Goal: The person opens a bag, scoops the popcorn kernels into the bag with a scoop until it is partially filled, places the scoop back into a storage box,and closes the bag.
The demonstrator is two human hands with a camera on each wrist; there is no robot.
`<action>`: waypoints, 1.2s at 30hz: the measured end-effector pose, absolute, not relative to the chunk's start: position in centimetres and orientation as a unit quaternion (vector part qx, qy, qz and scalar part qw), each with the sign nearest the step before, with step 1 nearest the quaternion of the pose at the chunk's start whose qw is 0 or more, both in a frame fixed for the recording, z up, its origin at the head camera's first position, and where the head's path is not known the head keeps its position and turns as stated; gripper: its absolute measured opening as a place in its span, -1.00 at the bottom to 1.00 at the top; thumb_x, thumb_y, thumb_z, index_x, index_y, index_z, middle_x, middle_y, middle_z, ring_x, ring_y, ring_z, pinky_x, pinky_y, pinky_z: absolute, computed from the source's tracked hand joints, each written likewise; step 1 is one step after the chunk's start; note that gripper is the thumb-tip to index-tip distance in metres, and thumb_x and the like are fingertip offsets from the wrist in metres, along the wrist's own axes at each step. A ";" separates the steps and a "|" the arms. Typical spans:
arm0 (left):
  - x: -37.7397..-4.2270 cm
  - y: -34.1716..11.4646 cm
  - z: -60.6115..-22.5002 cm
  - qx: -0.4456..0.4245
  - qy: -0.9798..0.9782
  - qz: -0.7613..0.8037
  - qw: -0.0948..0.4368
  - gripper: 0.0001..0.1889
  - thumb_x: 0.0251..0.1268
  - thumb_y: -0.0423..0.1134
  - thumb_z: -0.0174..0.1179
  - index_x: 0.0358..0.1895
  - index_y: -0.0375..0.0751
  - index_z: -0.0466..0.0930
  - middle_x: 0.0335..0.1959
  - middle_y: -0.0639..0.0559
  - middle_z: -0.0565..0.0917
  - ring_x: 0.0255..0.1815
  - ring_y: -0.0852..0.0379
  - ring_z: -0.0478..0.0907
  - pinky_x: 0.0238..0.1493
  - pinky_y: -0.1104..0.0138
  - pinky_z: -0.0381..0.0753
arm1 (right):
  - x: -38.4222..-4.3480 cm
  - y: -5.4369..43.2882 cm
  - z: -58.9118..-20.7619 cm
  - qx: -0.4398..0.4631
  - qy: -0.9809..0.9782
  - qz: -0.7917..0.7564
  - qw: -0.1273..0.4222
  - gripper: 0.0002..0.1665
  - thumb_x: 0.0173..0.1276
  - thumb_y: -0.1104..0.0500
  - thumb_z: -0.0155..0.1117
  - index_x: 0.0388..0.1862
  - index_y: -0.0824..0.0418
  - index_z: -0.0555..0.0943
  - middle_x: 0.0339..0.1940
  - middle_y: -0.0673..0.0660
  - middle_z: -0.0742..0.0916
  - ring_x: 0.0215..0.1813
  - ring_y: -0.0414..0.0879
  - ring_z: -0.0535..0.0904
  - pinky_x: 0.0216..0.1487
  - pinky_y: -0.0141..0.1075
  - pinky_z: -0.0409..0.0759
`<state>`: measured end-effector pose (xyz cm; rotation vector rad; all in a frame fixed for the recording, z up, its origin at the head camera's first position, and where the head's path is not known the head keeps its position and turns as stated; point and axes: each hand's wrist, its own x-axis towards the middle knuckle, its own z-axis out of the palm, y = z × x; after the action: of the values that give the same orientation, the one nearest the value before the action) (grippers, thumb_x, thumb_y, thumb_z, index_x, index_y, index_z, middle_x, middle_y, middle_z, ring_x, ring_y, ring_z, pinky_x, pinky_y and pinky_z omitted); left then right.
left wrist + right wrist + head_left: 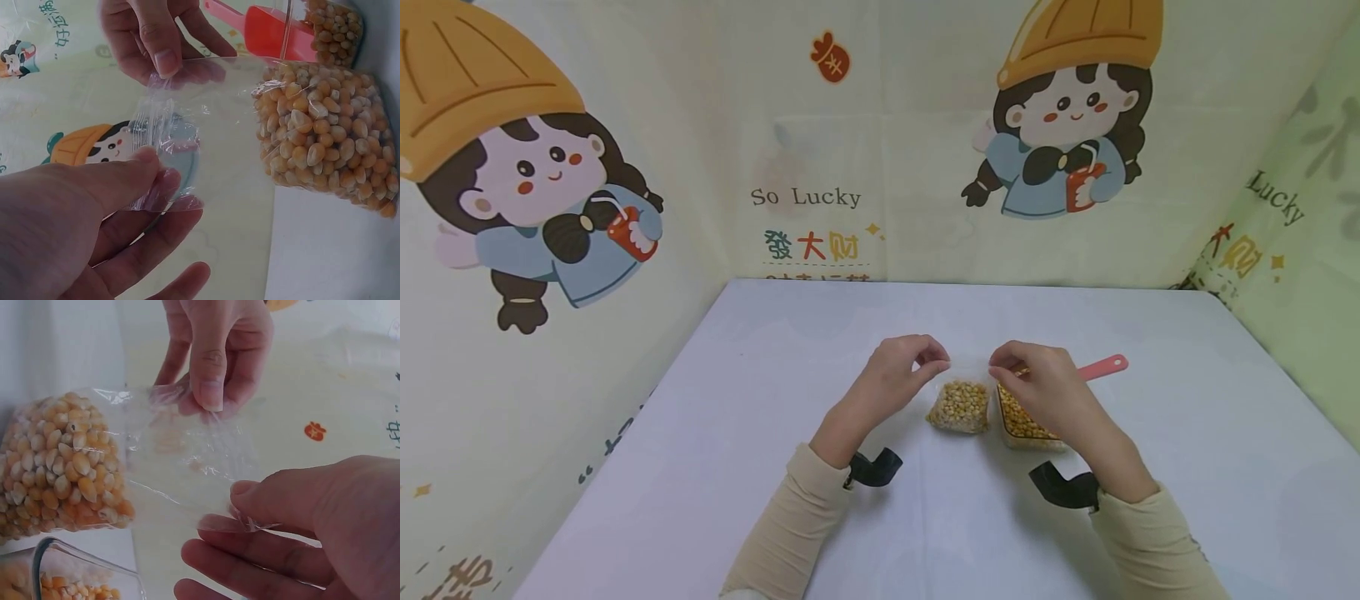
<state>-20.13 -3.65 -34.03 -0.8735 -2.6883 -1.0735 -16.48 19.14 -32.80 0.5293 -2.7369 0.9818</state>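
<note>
A clear zip-top plastic bag (962,406) of corn kernels stands upright on the table, its lower part full and its top transparent. My left hand (904,368) pinches one upper corner between thumb and fingers. The opposite corner is pinched by my right hand (1047,379). In the left wrist view the zip strip (153,131) runs between both hands, and the kernels (325,134) fill the bottom. From the right wrist view, the bag's clear upper part (181,450) looks stretched between the hands. I cannot tell whether the zip is sealed.
Right of the bag, partly under my right hand, stands a clear square container (1033,444) of corn kernels. A pink-red scoop (278,34) lies in it, its handle (1105,367) pointing right. A white table (700,500) meets printed cloth walls (925,167) behind.
</note>
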 end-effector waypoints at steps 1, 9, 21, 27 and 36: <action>-20.1 -3.6 -34.0 -0.288 -0.888 -0.355 0.059 -0.89 0.37 -0.17 0.25 -0.17 -0.10 0.68 -0.32 0.12 0.73 -0.25 0.24 0.61 -0.24 0.45 0.52 | -16.5 19.1 -32.8 0.178 -0.922 0.330 0.093 -0.89 0.34 0.29 0.35 -0.17 0.25 0.68 -0.30 0.11 0.77 -0.23 -0.05 0.67 -0.11 -0.06 0.69; -20.0 -3.3 -34.0 -0.286 -0.890 -0.349 0.060 -0.89 0.38 -0.16 0.25 -0.20 -0.09 0.68 -0.33 0.14 0.71 -0.30 0.25 0.56 -0.28 0.45 0.51 | -16.5 18.7 -33.1 0.183 -0.923 0.324 0.101 -0.92 0.32 0.30 0.35 -0.21 0.26 0.68 -0.32 0.10 0.75 -0.26 -0.06 0.63 -0.15 -0.09 0.69; -19.5 -2.8 -33.8 -0.281 -0.911 -0.288 0.093 -0.86 0.36 -0.13 0.24 -0.22 -0.09 0.71 -0.36 0.13 0.72 -0.41 0.26 0.52 -0.36 0.47 0.47 | -16.4 18.7 -33.0 0.191 -0.925 0.309 0.110 -0.94 0.30 0.31 0.37 -0.25 0.28 0.68 -0.34 0.11 0.76 -0.31 -0.08 0.63 -0.20 -0.14 0.67; -19.4 -2.8 -33.9 -0.278 -0.912 -0.281 0.106 -0.88 0.31 -0.14 0.28 -0.26 -0.08 0.72 -0.44 0.14 0.69 -0.46 0.27 0.50 -0.39 0.47 0.47 | -16.3 18.6 -32.9 0.186 -0.929 0.301 0.109 -0.94 0.29 0.31 0.38 -0.26 0.28 0.68 -0.34 0.12 0.76 -0.33 -0.08 0.61 -0.21 -0.14 0.66; -19.6 -2.9 -34.1 -0.287 -0.900 -0.313 0.095 -0.88 0.35 -0.14 0.27 -0.21 -0.08 0.68 -0.34 0.15 0.70 -0.33 0.26 0.54 -0.25 0.46 0.53 | -16.3 18.5 -32.8 0.182 -0.922 0.327 0.104 -0.89 0.30 0.31 0.37 -0.19 0.28 0.68 -0.27 0.14 0.77 -0.24 -0.04 0.66 -0.15 -0.10 0.70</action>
<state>-19.60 -2.94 -34.08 -0.8508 -2.6699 -0.9275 -16.33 18.48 -32.85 0.5358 -2.7184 0.9632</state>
